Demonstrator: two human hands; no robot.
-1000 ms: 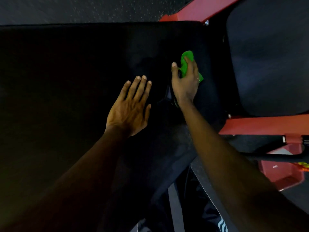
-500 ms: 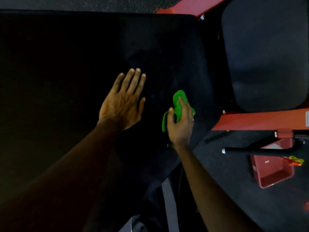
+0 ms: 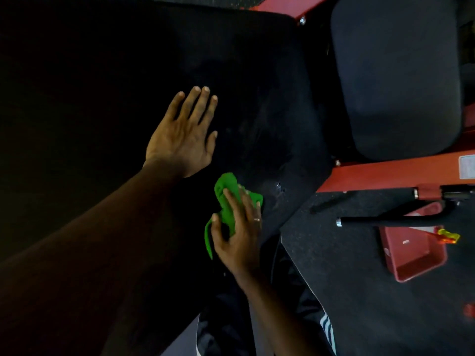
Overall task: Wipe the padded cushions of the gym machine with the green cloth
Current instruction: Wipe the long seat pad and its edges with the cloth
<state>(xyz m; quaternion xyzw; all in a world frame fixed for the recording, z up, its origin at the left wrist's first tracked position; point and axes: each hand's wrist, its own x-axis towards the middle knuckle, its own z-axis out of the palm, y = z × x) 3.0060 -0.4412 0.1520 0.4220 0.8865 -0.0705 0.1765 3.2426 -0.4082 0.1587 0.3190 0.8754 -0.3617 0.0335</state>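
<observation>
Hands work on a wide black cushion (image 3: 128, 73): the left hand (image 3: 182, 140) lies flat and open, fingers spread, while the right hand (image 3: 237, 232) clutches the bunched green cloth (image 3: 226, 199) against the cushion's near right corner. A second dark cushion (image 3: 395, 80) sits beyond the red frame (image 3: 385, 173).

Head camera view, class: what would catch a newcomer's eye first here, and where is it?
The bright green cloth stands out, pressed under the right hand near the large black cushion's lower right edge. Beside it, the left hand lies flat and open on the same cushion. Red frame bars border a second dark pad at the upper right.
</observation>
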